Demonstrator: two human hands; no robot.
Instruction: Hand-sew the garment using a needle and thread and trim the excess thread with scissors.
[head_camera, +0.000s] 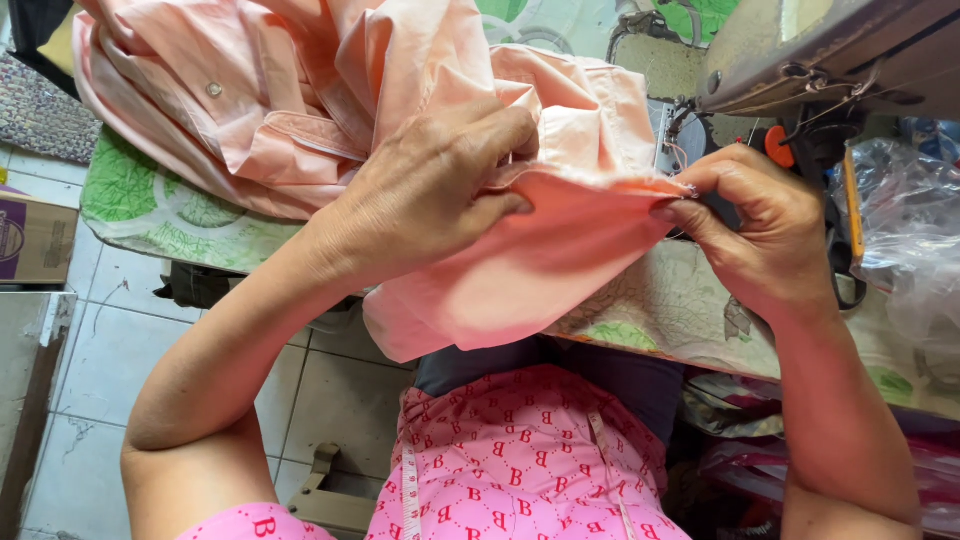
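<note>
A peach shirt (520, 270) is pinched by both hands: left hand (425, 190) at nine o'clock, right hand (755, 225) at three o'clock, each grip clenched on its seam.

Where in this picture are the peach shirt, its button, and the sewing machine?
Peach shirt (540, 260): head view, on the fold stretched between both hands.
Button (213, 89): head view, on its round face, upper left.
Sewing machine (800, 50): head view, on the underside of its arm.

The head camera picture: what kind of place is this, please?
Probably a small home sewing workshop. A grey metal sewing machine stands on a table with a green leaf-patterned cover, both hands, left hand and right hand, hold peach cotton shirt fabric, and a white measuring tape lies on the lap.
</note>
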